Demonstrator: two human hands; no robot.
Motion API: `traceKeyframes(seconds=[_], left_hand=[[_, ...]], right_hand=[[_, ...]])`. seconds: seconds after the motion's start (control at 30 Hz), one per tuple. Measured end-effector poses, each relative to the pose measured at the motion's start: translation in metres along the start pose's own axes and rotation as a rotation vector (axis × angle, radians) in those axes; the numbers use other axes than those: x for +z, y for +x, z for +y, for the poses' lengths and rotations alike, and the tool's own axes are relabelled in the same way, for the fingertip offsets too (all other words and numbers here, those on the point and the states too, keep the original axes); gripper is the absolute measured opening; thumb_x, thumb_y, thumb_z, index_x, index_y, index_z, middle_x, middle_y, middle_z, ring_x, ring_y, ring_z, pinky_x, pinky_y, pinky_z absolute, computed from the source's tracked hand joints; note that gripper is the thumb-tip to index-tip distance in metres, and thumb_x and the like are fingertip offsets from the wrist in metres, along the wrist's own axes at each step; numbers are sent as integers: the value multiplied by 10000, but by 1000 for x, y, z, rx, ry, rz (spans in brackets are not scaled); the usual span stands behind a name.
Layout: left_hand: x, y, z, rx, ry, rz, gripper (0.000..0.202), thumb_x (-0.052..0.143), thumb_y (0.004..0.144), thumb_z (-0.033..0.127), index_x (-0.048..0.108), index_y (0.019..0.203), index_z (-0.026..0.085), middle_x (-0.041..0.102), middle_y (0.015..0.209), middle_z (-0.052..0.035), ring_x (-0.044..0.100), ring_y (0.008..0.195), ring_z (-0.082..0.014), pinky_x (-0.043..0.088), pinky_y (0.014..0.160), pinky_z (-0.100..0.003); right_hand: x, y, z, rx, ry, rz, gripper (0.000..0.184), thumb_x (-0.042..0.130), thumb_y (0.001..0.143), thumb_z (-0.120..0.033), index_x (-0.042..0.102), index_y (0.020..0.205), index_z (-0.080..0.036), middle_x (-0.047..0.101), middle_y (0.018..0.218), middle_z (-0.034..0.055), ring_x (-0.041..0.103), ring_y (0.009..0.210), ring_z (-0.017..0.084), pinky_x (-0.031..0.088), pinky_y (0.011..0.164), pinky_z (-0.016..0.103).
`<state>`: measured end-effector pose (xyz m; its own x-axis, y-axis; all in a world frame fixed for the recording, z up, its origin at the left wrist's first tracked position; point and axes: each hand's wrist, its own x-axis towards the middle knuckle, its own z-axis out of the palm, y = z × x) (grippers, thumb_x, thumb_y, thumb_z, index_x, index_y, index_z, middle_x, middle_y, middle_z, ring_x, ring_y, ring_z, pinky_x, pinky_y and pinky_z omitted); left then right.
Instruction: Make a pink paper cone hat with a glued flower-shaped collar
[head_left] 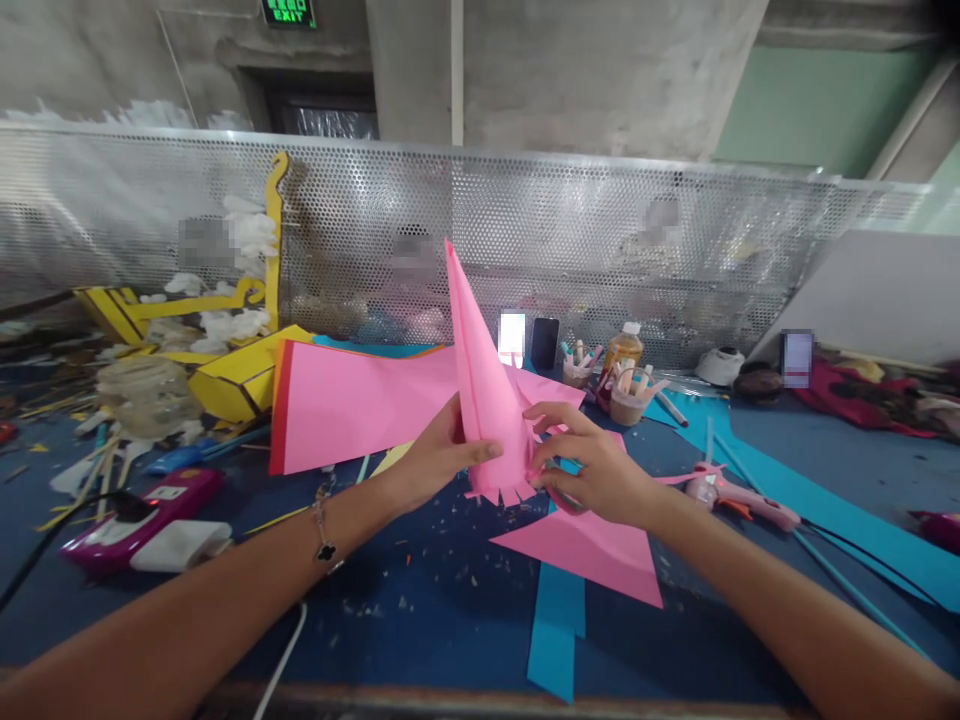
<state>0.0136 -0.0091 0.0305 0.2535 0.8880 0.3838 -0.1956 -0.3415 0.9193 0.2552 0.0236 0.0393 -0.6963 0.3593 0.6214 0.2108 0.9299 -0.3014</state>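
Observation:
A tall pink paper cone (491, 400) stands point up above the table, tilted slightly left, with a fringe of cut tabs round its lower edge. Gripping its left side is my left hand (442, 455), thumb across the front and the other fingers hidden behind. My right hand (589, 455) is at the cone's lower right edge, its fingertips pinched on the paper there. A curved, ring-like object shows under the right fingers; what it is I cannot make out. Below lies a pink paper piece (600, 560), over a blue paper strip (556, 630).
Pink sheets (360, 410) and a yellow paper box (247, 375) lie at left, near a purple power strip (142, 520). A pink glue gun (742, 500) rests at right. Behind are cups of markers (628, 400), a bottle (624, 350) and a phone (545, 343). A perforated metal screen (360, 240) closes the back.

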Motion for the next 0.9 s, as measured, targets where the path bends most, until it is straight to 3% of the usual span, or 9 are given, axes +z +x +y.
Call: traceKeyframes(seconds=[0.17,0.4,0.57,0.77,0.9], left_hand=[[3,0,1,28,5,51,599,878,742,284,601,1264,182,688,1223,-143,636,1132,-346,537,929,-463],[0,2,-2,47,-5,11,585,881,749,283,589,1251,203,671,1237,-119,633,1094,-308,525,908,-448],[-2,2,-4,43,17,-9,580,874,765,291,595,1267,212,669,1223,-114,635,1094,-312,541,898,-458],[-1,5,-6,19,-134,42,449,814,842,364,622,1216,204,691,1181,-111,651,1107,-322,560,891,-442],[0,4,-3,-55,-202,75,486,816,839,391,602,1224,186,693,1174,-126,650,1128,-340,561,908,-463]], right_hand=[[4,-1,0,40,47,22,14,717,938,-218,731,941,-218,519,1393,117,620,1144,236,595,934,432],[5,-2,-2,108,157,11,126,715,937,-222,674,1051,-255,483,1446,106,638,1014,203,629,842,408],[9,-4,1,133,120,46,188,751,923,-273,629,1066,-261,477,1452,108,635,986,199,625,820,404],[5,-4,1,-40,-68,57,356,855,820,-303,631,1090,-245,520,1419,151,625,1184,296,605,933,475],[0,-2,1,-148,-173,107,177,746,904,-217,679,1068,-215,598,1343,168,661,1166,280,614,935,450]])
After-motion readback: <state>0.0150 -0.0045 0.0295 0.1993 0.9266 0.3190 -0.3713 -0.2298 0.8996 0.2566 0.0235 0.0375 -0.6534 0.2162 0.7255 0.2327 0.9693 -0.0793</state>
